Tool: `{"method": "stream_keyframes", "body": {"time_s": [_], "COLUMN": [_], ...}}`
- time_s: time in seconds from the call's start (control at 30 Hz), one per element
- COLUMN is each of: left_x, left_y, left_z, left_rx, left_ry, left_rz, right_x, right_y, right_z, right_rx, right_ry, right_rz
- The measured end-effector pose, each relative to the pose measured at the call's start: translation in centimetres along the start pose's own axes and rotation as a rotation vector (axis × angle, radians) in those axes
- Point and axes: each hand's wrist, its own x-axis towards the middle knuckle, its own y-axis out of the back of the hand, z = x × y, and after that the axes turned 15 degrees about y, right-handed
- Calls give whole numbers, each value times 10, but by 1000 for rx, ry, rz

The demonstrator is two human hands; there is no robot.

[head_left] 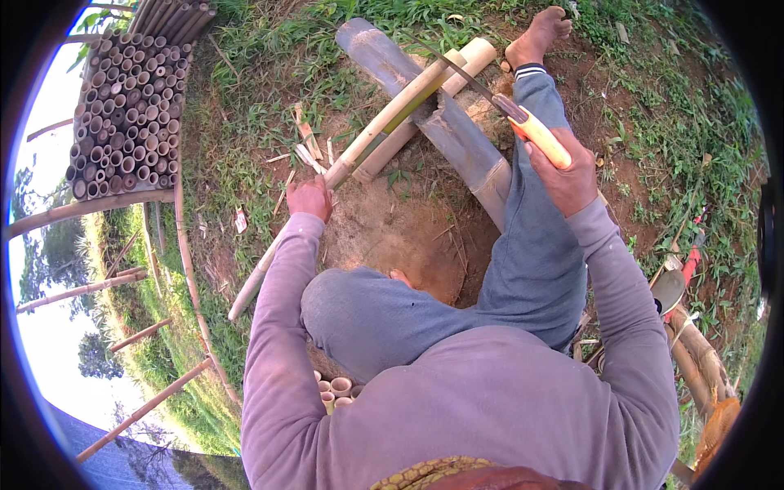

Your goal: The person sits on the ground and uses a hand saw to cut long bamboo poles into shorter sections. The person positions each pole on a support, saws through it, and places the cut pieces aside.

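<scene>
My left hand (310,199) is closed around a long pale bamboo pole (367,145), which slants up and away to the right. In my right hand (565,175) is a handsaw (541,137) with a yellow-orange handle. Its dark blade lies across the pole near the far end; whether the teeth have cut in cannot be made out. Beneath the pole, a thick grey bamboo log (465,147) and a second pale bamboo length (480,59) cross each other. A green strip (392,124) shows along the pole's right side.
Many cut bamboo tubes are stacked in a rack (126,114) at the far left. Shorter bamboo tubes (340,385) stand by my left side. My outstretched foot (539,37) lies beyond the saw. A blade (670,290) with a red handle and bamboo poles (694,351) lie at right.
</scene>
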Motion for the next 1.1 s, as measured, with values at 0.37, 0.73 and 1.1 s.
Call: {"method": "stream_keyframes", "body": {"time_s": [0.37, 0.73, 1.1], "left_x": [-5, -142, 39], "left_y": [-21, -129, -60], "left_z": [-14, -44, 15], "left_rx": [-123, -290, -547], "left_ry": [-23, -262, 0], "left_rz": [116, -166, -60], "right_x": [27, -38, -38], "right_y": [-29, -22, -57], "right_z": [9, 14, 11], "right_rx": [-83, 208, 103], "right_ry": [15, -182, -126], "right_rz": [14, 282, 241]}}
